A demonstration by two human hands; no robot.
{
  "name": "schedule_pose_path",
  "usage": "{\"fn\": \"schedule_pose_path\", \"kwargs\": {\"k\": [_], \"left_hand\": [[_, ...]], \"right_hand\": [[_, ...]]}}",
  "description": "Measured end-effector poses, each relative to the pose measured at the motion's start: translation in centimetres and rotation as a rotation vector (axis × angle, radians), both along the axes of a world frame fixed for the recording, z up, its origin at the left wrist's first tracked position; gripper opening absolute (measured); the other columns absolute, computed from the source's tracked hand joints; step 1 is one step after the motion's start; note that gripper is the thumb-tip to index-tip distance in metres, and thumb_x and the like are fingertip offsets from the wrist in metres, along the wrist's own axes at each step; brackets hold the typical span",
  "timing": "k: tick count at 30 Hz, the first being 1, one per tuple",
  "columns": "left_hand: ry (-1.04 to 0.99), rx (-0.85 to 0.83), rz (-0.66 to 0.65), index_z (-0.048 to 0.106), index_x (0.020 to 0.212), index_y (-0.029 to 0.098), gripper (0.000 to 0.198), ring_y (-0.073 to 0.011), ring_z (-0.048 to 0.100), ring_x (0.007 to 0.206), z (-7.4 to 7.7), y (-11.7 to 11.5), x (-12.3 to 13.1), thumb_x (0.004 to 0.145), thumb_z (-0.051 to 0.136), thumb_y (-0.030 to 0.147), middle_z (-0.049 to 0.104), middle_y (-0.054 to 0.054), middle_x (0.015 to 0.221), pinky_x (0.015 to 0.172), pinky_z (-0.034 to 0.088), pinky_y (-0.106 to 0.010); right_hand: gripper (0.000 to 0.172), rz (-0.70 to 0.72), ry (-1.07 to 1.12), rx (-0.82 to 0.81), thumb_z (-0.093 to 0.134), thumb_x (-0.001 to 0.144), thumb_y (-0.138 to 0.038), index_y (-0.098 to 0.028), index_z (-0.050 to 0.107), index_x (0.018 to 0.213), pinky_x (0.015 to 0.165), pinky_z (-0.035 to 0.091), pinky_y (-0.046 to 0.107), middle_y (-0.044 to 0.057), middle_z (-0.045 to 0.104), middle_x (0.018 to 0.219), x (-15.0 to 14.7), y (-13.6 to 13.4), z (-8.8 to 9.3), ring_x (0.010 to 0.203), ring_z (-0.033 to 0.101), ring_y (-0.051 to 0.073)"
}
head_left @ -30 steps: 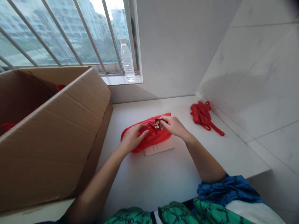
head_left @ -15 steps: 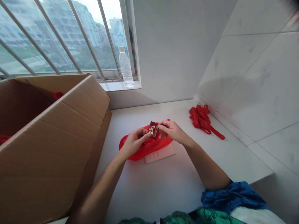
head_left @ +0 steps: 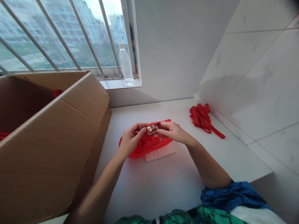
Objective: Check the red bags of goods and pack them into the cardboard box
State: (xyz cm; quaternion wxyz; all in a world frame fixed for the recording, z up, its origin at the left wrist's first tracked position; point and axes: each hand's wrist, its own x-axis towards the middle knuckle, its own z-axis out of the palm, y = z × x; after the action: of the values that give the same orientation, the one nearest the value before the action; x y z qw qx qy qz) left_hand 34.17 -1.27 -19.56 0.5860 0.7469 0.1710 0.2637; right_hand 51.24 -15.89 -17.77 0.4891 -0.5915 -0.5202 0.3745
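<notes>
Between my two hands is a small dark red packet (head_left: 153,128) with gold and white print, held lengthwise. My left hand (head_left: 132,137) pinches its left end with thumb and fingers. At the other end, my right hand (head_left: 170,130) grips it in the same way. Just below both hands lies a red plastic bag (head_left: 149,147), spread out on the white tabletop. Its contents are too hidden to name. From under the bag's near edge sticks out a pale pink flat booklet or box (head_left: 160,154) with small print.
A large open cardboard box (head_left: 58,137) stands on the left, with something red inside. Crumpled red bags (head_left: 201,116) lie at the right, near the tiled wall (head_left: 261,93). A clear water bottle (head_left: 126,67) stands on the windowsill, by the barred window.
The packet has turned from upright and tilted to lying lengthwise between my hands. My left hand has shifted slightly up, and my right fingers now grip the packet's right end.
</notes>
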Motion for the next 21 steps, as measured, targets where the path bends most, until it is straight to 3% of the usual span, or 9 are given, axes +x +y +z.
{"fn": "schedule_pose_path", "kwargs": {"k": [7,16,18,21], "left_hand": [[-0.091,-0.033,0.049,0.068,0.112,0.018,0.034,-0.0118,0.058,0.073,0.5,-0.5,-0.1,0.088,0.066,0.042,0.059,0.000,0.081,0.068,0.050,-0.021],[-0.169,0.002,0.045,0.067,0.111,0.020,0.028,-0.0102,0.059,0.073,1.3,-1.2,-0.6,0.089,0.066,0.037,0.058,0.000,0.082,0.067,0.049,-0.020],[-0.174,0.009,0.062,0.067,0.111,0.020,0.028,-0.0098,0.059,0.073,1.2,-1.2,-0.6,0.089,0.066,0.037,0.057,0.001,0.083,0.067,0.050,-0.019],[-0.167,0.060,0.136,0.067,0.110,0.021,0.026,-0.0095,0.060,0.076,0.8,-1.0,-0.4,0.090,0.065,0.038,0.057,0.001,0.085,0.069,0.051,-0.019]], "right_hand": [[0.040,0.109,0.047,0.033,0.058,0.095,-0.038,-0.017,0.061,0.128,0.071,0.054,0.027,0.006,0.074,0.092,0.0,-0.2,0.0,0.072,0.068,0.014],[0.040,0.104,0.010,0.049,0.057,0.095,-0.043,-0.017,0.062,0.124,0.073,0.055,0.031,0.006,0.073,0.090,-0.1,-0.1,-0.2,0.075,0.068,0.016],[0.039,-0.010,-0.090,0.066,0.059,0.093,-0.044,-0.019,0.061,0.122,0.074,0.054,0.032,0.006,0.072,0.095,-0.3,0.0,-0.3,0.076,0.067,0.017],[0.041,-0.338,-0.376,0.184,0.067,0.088,-0.042,-0.022,0.056,0.123,0.074,0.052,0.032,0.004,0.068,0.105,-0.9,-0.1,-0.3,0.073,0.063,0.014]]}}
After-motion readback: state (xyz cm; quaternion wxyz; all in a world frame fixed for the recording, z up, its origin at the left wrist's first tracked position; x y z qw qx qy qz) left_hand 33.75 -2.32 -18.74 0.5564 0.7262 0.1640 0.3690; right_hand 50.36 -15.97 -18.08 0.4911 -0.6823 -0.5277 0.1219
